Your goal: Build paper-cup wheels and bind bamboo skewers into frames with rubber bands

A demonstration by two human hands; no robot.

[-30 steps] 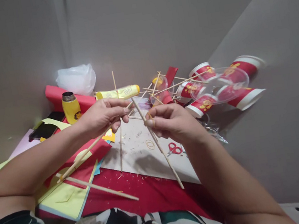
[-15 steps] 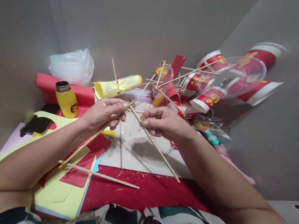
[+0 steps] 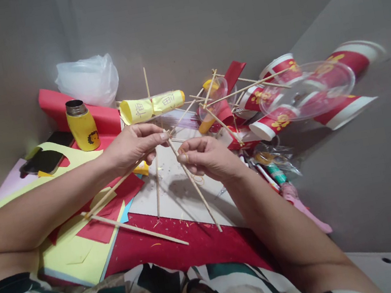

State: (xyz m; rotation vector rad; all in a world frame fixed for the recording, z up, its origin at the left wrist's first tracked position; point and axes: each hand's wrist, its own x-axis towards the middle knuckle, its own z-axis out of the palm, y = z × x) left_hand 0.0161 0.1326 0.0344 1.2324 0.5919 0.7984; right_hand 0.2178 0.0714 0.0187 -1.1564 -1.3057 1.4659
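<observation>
My left hand (image 3: 133, 144) is closed, pinching thin wooden sticks where their ends meet. One wooden stick (image 3: 203, 197) slants down from that joint toward the red cloth. Another runs under my left wrist to a corner joined to a lower stick (image 3: 138, 228). My right hand (image 3: 208, 157) is closed in a pinch beside the joint, holding a thin yellowish rubber band (image 3: 187, 157) against the slanting stick. Beyond my hands, more sticks (image 3: 228, 128) are tied in a frame; how they link to the held joint is partly hidden by my fingers.
A yellow bottle (image 3: 82, 126), a phone (image 3: 41, 162) and coloured paper (image 3: 74, 254) lie left. A yellow paper roll (image 3: 139, 110) is at the back. Red-and-white paper cups (image 3: 277, 122) around a clear plastic disc (image 3: 342, 73) stand right, near the grey wall. A pale board (image 3: 144, 200) lies below my hands.
The view has shifted slightly. The slanting stick's lower end has swung a little to the left. Both hands keep their pinches at the joint.
</observation>
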